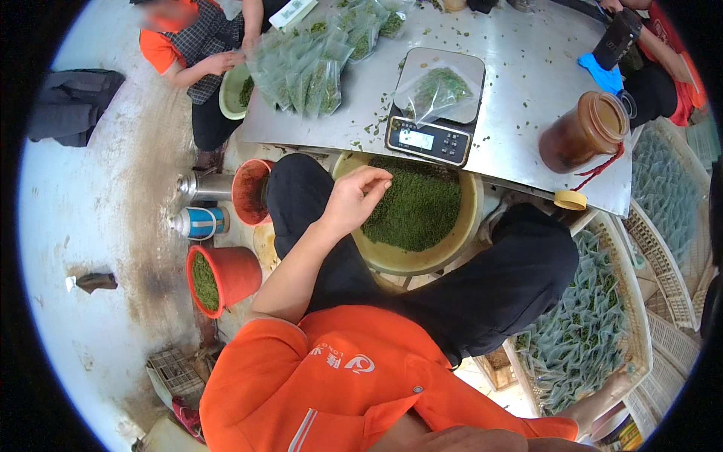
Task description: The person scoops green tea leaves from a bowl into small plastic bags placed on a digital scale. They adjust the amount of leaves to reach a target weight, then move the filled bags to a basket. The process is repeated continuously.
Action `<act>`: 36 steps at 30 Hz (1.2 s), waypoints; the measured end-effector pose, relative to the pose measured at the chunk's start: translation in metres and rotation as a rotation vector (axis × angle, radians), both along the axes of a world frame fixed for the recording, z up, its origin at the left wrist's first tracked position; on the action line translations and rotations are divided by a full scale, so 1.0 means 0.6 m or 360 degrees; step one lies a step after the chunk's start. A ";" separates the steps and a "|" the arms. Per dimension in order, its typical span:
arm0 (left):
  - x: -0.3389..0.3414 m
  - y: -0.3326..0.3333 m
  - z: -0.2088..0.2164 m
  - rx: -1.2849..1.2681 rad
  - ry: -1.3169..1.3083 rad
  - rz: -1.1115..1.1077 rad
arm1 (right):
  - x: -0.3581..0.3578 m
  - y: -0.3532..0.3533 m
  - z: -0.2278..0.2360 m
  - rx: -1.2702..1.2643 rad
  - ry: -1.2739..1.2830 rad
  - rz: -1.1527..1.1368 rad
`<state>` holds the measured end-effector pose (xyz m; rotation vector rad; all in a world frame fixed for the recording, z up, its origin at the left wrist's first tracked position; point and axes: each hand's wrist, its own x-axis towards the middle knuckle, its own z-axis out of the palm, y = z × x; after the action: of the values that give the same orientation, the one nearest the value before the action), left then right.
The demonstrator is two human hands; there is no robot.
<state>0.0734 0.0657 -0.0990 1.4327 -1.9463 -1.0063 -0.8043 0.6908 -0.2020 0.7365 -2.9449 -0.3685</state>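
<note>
While my left hand pinches, fingertips bunched, over the yellow basin on my lap, its loose green leaves look light, dry and crumbly: best taken in small pinches.

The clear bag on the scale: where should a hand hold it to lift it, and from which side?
Probably best to pinch the clear bag at its empty, flattened edge toward the scale's display, coming from the near side above the scale. The green leaves bulge in its far part, so that edge looks thin and loose. The left hand is nearest, over the basin of leaves.
</note>
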 end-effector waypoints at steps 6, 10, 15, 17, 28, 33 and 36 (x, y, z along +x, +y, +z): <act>-0.012 0.005 0.030 -0.0104 -0.0158 -0.0110 | 0.015 -0.023 -0.117 -0.0229 -0.0313 -0.0106; -0.009 -0.011 -0.034 -0.0122 -0.0068 -0.0046 | 0.007 -0.005 -0.017 -0.0379 -0.0124 -0.0070; -0.046 -0.048 0.041 -0.0329 -0.0176 0.0389 | 0.216 -0.211 -0.031 -0.0308 -0.0067 -0.0807; -0.078 -0.084 0.033 -0.0411 -0.0181 0.0447 | 0.267 -0.262 0.041 -0.0471 0.0137 -0.0468; -0.090 -0.125 0.041 -0.0259 -0.0039 0.0363 | 0.730 -0.707 0.238 -0.1259 0.0023 0.1491; -0.111 -0.141 0.039 -0.0347 0.0456 0.0447 | 0.962 -0.970 0.316 -0.1696 -0.0554 0.1907; -0.115 -0.134 0.032 -0.0249 0.0436 0.0472 | 1.030 -1.081 0.268 -0.1617 -0.0676 0.1927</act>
<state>0.0042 -0.0149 -0.0797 1.3661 -1.5289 -0.8438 -0.1861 0.0424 -0.0413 2.1338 -1.8302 1.3083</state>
